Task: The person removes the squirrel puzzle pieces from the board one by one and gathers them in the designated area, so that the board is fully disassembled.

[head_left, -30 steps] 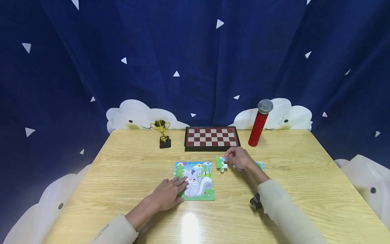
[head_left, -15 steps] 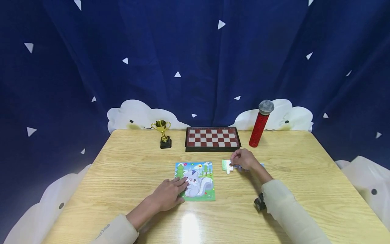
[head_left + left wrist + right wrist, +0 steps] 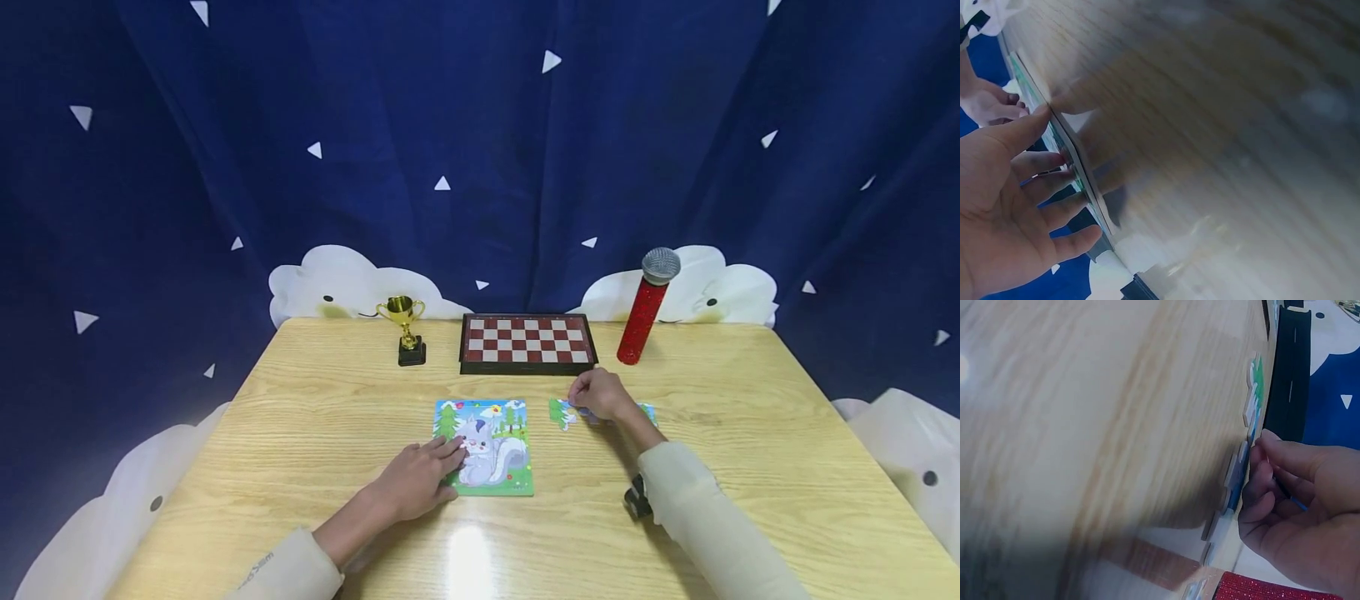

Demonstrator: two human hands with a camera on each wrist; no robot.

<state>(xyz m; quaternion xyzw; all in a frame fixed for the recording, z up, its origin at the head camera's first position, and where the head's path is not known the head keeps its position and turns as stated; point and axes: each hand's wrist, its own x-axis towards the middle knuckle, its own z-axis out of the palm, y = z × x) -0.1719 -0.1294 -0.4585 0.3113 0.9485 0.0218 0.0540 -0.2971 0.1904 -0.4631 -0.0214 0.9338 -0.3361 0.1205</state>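
A squirrel jigsaw puzzle [image 3: 498,475] lies near the table's middle. My left hand [image 3: 414,479] rests on its left side, fingers stretched over the picture; in the left wrist view the thumb and fingertips are along the puzzle's edge. To the right of the puzzle, my right hand [image 3: 604,395] pinches the right side of a green puzzle piece [image 3: 557,413] low over the tabletop. More loose pieces [image 3: 1235,469] lie in a row below that hand in the right wrist view, partly hidden by it in the head view. A blue-green piece [image 3: 648,411] shows beyond the wrist.
A red and white chessboard [image 3: 528,340] in a black frame lies behind the pieces. A gold trophy cup [image 3: 409,333] stands at the back left, and a red glittery microphone [image 3: 645,312] at the back right. Behind the wooden table [image 3: 315,417] hangs a dark blue curtain [image 3: 420,100].
My right hand has carried the green piece to the right, toward the other loose pieces; the piece tilted on the way and now looks flatter. My left hand stays on the puzzle.
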